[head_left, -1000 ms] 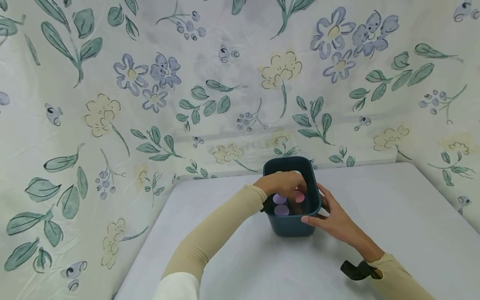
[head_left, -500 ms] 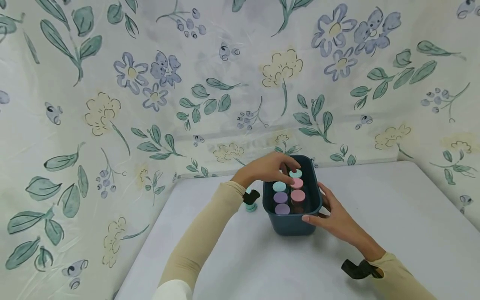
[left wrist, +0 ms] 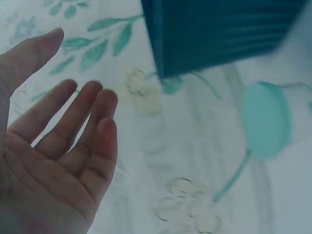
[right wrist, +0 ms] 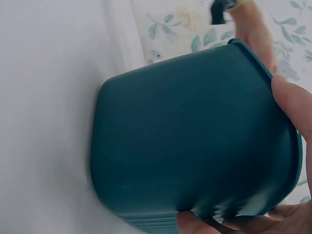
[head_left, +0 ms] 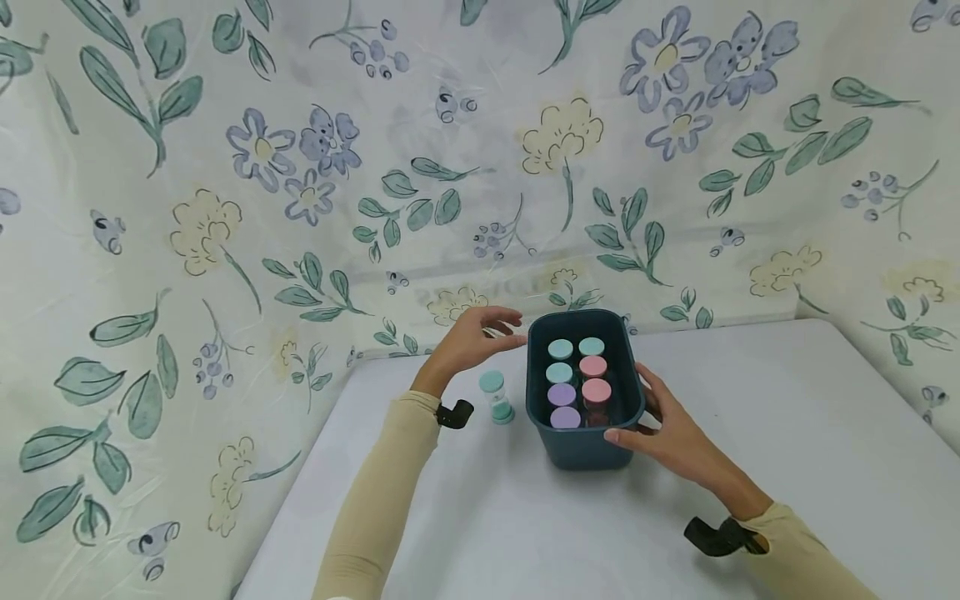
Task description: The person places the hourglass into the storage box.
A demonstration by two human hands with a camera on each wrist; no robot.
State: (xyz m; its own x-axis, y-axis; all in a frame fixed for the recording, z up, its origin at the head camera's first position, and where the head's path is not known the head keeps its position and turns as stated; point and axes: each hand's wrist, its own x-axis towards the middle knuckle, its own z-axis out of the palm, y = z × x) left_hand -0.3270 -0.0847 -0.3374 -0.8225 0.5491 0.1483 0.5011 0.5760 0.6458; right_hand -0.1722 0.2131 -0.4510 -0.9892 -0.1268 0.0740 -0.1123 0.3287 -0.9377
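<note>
Both hands were near the dark teal plastic bin (head_left: 585, 442) at the back of the white desk (head_left: 525, 517): the right hand (head_left: 667, 433) held its near right corner, thumb on the front wall and fingers along the side, while the left hand (head_left: 468, 340) hovered with fingers spread and empty, just left of the rim. Seven round-lidded jars stood inside in two rows, lids teal, pink and purple, with no readable writing, and a small teal-lidded jar (head_left: 496, 395) stood on the desk just left of the bin.
</note>
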